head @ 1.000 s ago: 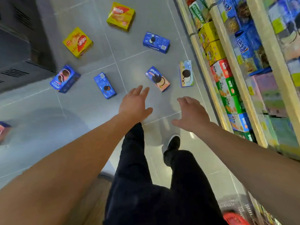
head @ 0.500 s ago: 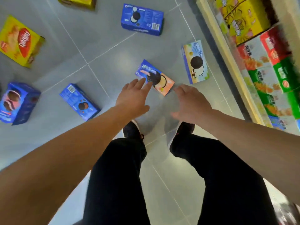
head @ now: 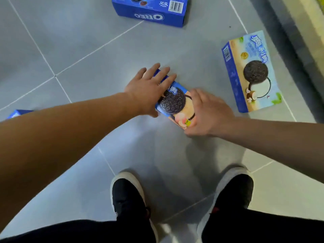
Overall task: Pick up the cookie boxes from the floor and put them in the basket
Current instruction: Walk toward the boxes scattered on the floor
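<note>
from the head view, both hands are on one cookie box (head: 175, 104) lying flat on the grey floor (head: 87, 50). the left hand (head: 147, 92) lies spread wide over its far-left end - the right hand (head: 206, 114) cups the near-right end, fingers spread. another box (head: 252, 72) lies to the right, a blue box (head: 150, 11) far off. two black shoes (head: 129, 197) stand near.

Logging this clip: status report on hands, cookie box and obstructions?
Left hand and right hand open, flanking peach cookie box, no grip closed yet. Box flat on floor. Nothing blocking; basket not in view.
</note>
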A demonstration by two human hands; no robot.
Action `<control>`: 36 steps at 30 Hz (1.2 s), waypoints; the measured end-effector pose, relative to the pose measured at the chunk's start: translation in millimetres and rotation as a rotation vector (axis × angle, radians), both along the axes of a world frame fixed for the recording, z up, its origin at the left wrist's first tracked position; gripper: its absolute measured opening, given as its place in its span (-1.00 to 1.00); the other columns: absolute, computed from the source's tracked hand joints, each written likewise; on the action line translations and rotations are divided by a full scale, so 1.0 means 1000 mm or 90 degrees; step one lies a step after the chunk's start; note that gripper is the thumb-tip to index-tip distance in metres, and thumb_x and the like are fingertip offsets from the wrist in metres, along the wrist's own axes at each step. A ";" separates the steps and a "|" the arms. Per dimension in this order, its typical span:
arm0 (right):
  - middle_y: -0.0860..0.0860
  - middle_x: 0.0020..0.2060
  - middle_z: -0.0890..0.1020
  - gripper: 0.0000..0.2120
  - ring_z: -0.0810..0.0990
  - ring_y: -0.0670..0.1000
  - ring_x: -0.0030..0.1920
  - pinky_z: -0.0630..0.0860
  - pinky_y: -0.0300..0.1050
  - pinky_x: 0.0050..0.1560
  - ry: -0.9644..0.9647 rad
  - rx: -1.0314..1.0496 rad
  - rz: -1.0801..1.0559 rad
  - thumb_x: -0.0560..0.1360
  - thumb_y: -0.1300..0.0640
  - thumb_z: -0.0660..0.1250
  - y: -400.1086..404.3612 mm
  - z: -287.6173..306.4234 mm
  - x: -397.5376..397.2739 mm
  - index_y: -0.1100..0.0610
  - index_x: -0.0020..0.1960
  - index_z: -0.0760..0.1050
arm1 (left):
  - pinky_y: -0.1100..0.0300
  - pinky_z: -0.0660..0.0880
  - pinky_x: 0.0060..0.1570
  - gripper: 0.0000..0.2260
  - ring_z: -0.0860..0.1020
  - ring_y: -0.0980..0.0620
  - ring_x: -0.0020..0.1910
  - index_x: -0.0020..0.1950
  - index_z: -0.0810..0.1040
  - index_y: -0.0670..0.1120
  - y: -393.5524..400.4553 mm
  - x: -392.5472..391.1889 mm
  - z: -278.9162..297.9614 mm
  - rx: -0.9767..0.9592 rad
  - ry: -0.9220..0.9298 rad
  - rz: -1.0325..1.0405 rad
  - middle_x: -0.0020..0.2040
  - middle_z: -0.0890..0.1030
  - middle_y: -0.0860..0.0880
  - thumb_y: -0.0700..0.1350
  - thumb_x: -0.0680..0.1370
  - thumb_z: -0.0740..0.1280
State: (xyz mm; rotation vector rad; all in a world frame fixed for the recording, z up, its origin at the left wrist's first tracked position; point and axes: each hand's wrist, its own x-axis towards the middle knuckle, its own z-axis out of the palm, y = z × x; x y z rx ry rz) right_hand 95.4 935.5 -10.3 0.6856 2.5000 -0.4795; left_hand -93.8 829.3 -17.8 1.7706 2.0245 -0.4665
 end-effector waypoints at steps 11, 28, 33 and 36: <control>0.10 0.38 0.30 0.14 0.38 0.18 0.27 0.32 0.07 0.26 0.018 0.115 0.056 0.14 -0.25 0.42 0.006 -0.029 -0.012 0.17 0.53 0.00 | -0.12 0.28 0.32 -0.03 0.38 -0.21 0.22 0.38 0.26 -0.06 0.000 0.006 -0.034 0.158 0.030 0.064 0.19 0.43 -0.09 0.34 0.07 0.41; 0.08 0.22 0.42 0.06 0.46 0.19 0.15 0.39 0.08 0.08 -0.022 -0.002 0.146 0.12 -0.14 0.46 0.006 0.324 0.010 0.13 0.50 0.09 | -0.09 0.31 0.26 -0.05 0.35 -0.20 0.27 0.42 0.27 -0.06 -0.037 0.048 0.313 0.069 -0.117 0.221 0.24 0.42 -0.09 0.27 0.11 0.45; 0.08 0.25 0.39 0.09 0.44 0.18 0.19 0.38 0.07 0.15 -0.036 0.015 0.058 0.13 -0.13 0.49 -0.013 0.503 0.049 0.13 0.51 0.06 | -0.08 0.31 0.28 -0.04 0.34 -0.17 0.28 0.42 0.27 -0.04 -0.029 0.065 0.485 0.086 -0.125 0.119 0.24 0.41 -0.07 0.29 0.09 0.43; 0.09 0.27 0.41 0.09 0.46 0.19 0.21 0.40 0.07 0.17 -0.033 0.069 -0.012 0.13 -0.17 0.48 -0.027 0.606 0.072 0.14 0.51 0.07 | -0.08 0.31 0.26 -0.05 0.35 -0.18 0.27 0.42 0.28 -0.04 -0.021 0.075 0.578 0.131 -0.133 0.024 0.24 0.42 -0.08 0.31 0.10 0.40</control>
